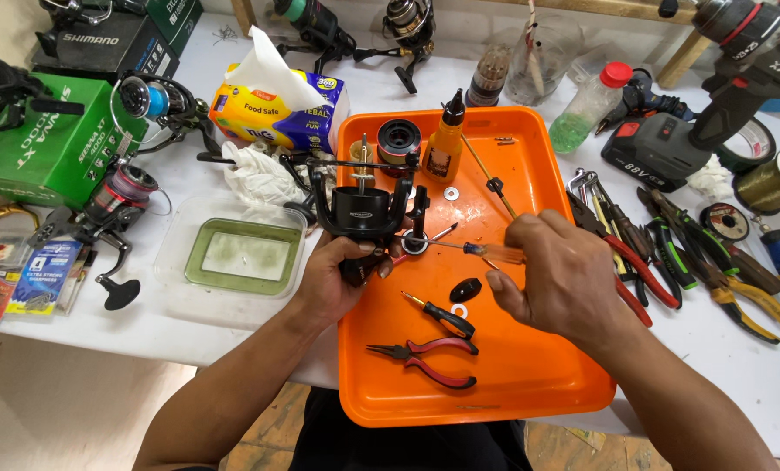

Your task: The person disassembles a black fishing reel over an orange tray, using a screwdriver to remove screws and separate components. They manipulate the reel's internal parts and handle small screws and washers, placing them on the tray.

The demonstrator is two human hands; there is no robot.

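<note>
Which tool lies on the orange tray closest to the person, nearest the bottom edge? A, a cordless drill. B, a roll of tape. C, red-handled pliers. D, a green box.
C: the red-handled pliers lie on the orange tray, below the small screwdriver; the drill, tape and box sit off the tray.

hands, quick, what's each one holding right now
Left hand: closed around the black spinning fishing reel body.
Right hand: closed on a slim orange-handled screwdriver.
</note>
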